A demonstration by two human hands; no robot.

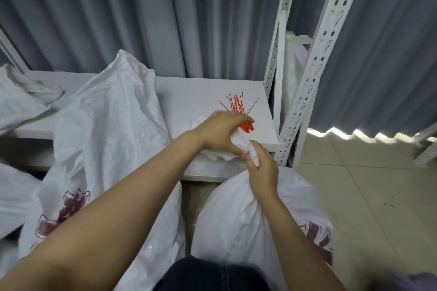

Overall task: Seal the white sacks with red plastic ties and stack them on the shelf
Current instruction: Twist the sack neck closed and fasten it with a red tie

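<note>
sacks: four white woven-plastic sacks in view, crinkled, with a dull sheen. front sack (255,220) stands on the floor just below the shelf board (201,92); it is full and rounded, with a purple print on its side and its neck twisted into a tight rope at the board's front edge. tall sack (106,125) leans against the board's front, left of the hands, mouth open and peaked, same purple print low down. crumpled sack (19,101) lies on the board at its far left end. a fourth sack (14,196) shows only in part, below the board at the left edge.

hands: two, bare. left hand (222,130): grip closed round the upper end of the twisted neck, fingers curled over it. right hand (262,168): grip closed round the same neck just below, from the right side.

red plastic ties (236,101): one loose bundle on the board's right end, thin stiff strands fanned out, square heads touching or just under the left fingertips; strands overlap, count not readable. cannot tell whether a tie is held.

shelf upright (326,54): white perforated metal, at the board's right corner. grey pleated curtain (142,19) behind the board. pale floor tiles (366,196) right of it.
</note>
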